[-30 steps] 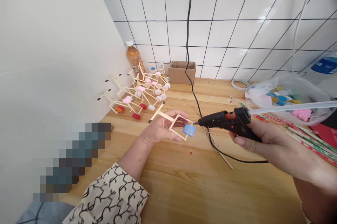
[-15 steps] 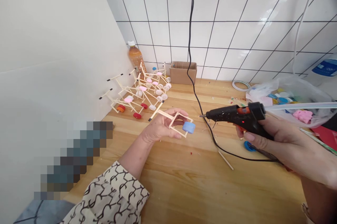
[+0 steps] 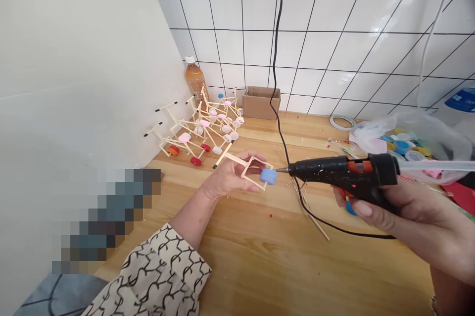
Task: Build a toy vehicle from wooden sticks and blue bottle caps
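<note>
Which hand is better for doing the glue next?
Probably the right hand: it grips the glue gun, its nozzle pointing at the blue cap. The left hand is holding the stick frame.

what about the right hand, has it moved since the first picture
Yes, the right hand has moved rightward, judged against the tape roll lying by the wall.

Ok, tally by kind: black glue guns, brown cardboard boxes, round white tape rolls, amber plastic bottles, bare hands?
Glue gun: 1
Cardboard box: 1
Tape roll: 1
Amber bottle: 1
Left hand, right hand: 2
Total: 6
</note>
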{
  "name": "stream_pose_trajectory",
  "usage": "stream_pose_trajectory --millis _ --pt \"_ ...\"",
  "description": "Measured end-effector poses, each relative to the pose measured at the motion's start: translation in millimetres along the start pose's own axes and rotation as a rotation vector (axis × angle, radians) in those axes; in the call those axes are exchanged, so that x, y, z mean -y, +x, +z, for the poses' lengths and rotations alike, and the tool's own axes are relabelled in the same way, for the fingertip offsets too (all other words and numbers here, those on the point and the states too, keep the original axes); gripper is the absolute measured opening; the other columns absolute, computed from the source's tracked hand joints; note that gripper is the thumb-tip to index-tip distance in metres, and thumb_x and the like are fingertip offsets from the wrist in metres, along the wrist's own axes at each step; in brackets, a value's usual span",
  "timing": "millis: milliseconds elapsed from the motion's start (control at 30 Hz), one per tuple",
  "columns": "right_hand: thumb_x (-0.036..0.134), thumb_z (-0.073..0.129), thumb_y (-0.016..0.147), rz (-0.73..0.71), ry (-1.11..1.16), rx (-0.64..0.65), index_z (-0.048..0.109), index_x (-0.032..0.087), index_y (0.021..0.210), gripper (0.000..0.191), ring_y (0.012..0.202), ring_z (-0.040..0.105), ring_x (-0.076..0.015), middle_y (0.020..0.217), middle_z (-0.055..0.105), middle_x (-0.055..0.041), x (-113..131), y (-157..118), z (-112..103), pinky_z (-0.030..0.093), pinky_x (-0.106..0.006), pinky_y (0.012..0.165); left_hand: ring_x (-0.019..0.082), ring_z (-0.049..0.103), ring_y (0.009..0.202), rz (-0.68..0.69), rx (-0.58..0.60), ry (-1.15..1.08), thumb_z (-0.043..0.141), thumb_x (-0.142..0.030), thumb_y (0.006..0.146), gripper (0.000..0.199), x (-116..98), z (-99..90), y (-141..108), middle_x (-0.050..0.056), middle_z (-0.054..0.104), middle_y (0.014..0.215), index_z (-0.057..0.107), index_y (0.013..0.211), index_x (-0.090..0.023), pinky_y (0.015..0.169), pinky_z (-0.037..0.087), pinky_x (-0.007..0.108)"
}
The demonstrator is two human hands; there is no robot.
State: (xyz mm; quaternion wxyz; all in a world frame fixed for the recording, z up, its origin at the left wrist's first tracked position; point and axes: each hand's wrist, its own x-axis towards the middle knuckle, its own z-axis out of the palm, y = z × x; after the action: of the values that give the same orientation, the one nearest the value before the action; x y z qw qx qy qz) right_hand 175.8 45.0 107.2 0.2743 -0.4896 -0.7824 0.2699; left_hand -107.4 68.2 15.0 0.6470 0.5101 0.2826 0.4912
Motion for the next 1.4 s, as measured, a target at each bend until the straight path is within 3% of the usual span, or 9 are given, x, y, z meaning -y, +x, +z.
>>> stream_pose_trajectory --millis 100,233,567,733,1200,1400 --pt "0.049 0.051 0.081 -0.101 0.062 0.17 0.063 0.028 0.071 0.026 0.055 0.057 -0.0156 0.062 0.061 0.0008 5 -1 3 0.048 -0.021 0.043 0.021 0.061 0.095 -0.017 -0.004 -0.001 0.079 -0.003 0.048 0.057 0 -0.2 -1 0.006 0.065 0.098 0.062 0.1 -0.017 0.083 0.049 0.033" --pt "0.05 0.048 0.083 -0.067 0.084 0.219 0.064 0.029 0.075 0.027 0.055 0.057 -0.0163 0.064 0.061 0.0011 9 -3 6 0.049 -0.022 0.044 0.021 0.061 0.096 -0.019 -0.013 -0.006 0.079 -0.002 0.048 0.057 1 0.0 -1 0.005 0.064 0.098 0.062 0.1 -0.017 0.082 0.049 0.032" --pt "0.051 0.047 0.083 -0.036 0.019 0.23 0.064 0.028 0.076 0.029 0.063 0.058 -0.0195 0.067 0.063 0.0008 -2 -8 11 0.048 -0.024 0.05 0.02 0.06 0.096 -0.019 -0.012 -0.01 0.08 0.0 0.046 0.058 2 -0.6 0 0.004 0.064 0.097 0.063 0.099 -0.017 0.089 0.046 0.036" --pt "0.052 0.047 0.083 0.018 0.003 0.268 0.063 0.028 0.09 0.03 0.072 0.061 -0.0206 0.077 0.066 0.0008 -1 -9 12 0.051 -0.025 0.059 0.02 0.06 0.097 -0.016 -0.006 -0.013 0.08 -0.001 0.047 0.058 2 -0.6 -1 0.004 0.063 0.099 0.063 0.1 -0.017 0.091 0.046 0.036" --pt "0.056 0.044 0.082 -0.01 -0.074 0.259 0.061 0.026 0.073 0.035 0.073 0.063 -0.024 0.069 0.064 -0.0014 3 -4 14 0.052 -0.027 0.054 0.021 0.061 0.097 -0.009 -0.01 -0.004 0.081 -0.001 0.045 0.059 2 1.3 0 0.005 0.063 0.099 0.063 0.099 -0.017 0.09 0.047 0.036" --pt "0.054 0.047 0.081 0.008 -0.063 0.272 0.064 0.028 0.082 0.031 0.065 0.062 -0.0208 0.069 0.065 0.0008 1 -5 11 0.052 -0.026 0.054 0.02 0.06 0.096 -0.013 0.01 0.005 0.081 -0.002 0.047 0.058 3 0.9 0 0.005 0.063 0.098 0.063 0.1 -0.017 0.09 0.047 0.035"
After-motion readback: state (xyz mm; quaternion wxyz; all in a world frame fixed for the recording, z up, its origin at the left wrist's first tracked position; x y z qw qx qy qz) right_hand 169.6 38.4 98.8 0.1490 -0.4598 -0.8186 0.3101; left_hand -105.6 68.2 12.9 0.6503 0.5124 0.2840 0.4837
